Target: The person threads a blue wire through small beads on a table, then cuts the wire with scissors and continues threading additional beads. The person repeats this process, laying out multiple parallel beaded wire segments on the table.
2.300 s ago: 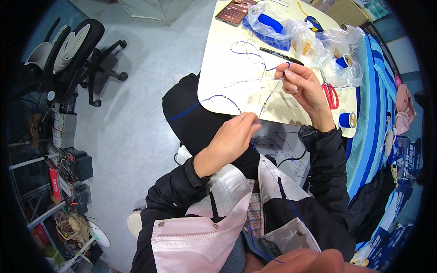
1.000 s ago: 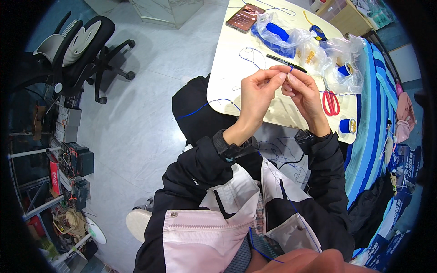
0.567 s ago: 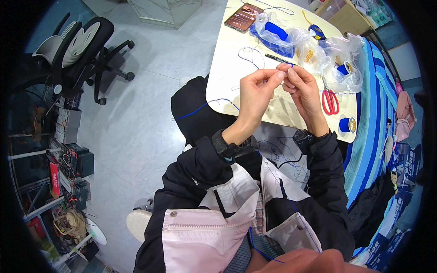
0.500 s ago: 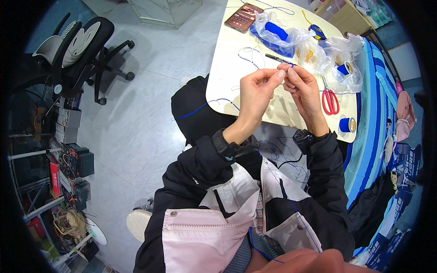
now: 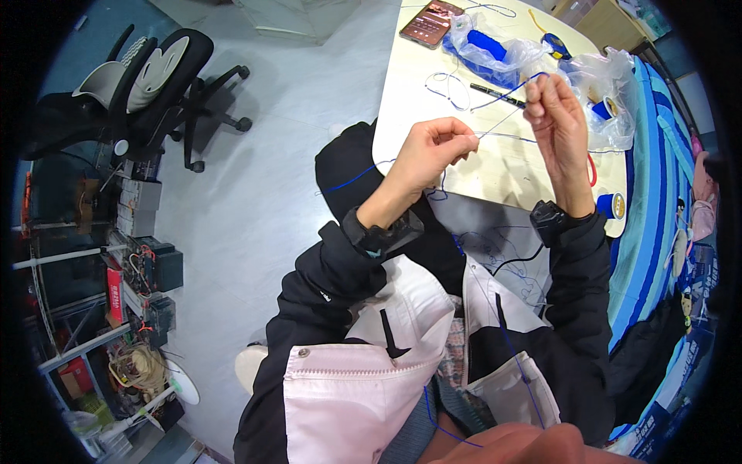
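Over the front part of the table, a thin blue cord runs slantwise between my two hands. My left hand pinches its lower end between thumb and forefinger. Higher and to the right, my right hand has its fingertips closed on the cord, and a darker blue stretch loops over them. Behind the cord lies a black pen, with a loose beaded string to its left. Beside my right wrist shows one red handle of the scissors; my hand hides the rest.
At the back of the pale table lie a phone, a blue spool in a clear plastic bag and a tape measure. Another blue spool stands at the right edge. A striped cloth borders the table; an office chair stands left.
My hands have drawn apart, the right one up and to the right, the left one slightly lower. The cord now spans the gap between them. The whole view has shifted a little.
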The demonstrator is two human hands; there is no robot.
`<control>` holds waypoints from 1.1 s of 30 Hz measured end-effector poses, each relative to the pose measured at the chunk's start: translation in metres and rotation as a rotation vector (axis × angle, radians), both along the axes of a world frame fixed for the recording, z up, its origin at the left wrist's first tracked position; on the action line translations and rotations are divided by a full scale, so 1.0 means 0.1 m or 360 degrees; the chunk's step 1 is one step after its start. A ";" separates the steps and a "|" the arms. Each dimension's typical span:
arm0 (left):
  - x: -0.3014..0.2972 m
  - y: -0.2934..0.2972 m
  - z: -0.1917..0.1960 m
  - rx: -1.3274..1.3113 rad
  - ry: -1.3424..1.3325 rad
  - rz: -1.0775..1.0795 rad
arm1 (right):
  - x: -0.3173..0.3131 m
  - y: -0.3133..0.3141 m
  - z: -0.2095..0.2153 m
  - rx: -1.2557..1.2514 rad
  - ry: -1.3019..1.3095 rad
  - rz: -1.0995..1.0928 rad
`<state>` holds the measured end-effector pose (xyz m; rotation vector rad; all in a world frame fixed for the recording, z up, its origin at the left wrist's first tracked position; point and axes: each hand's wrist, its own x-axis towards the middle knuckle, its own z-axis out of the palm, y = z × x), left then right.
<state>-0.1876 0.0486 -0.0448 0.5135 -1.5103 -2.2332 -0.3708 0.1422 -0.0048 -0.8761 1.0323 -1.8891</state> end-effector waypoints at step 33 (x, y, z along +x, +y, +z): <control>0.57 0.80 0.39 -0.1482 0.0825 0.0040 | -0.70 -0.40 0.98 0.0081 0.0156 0.0552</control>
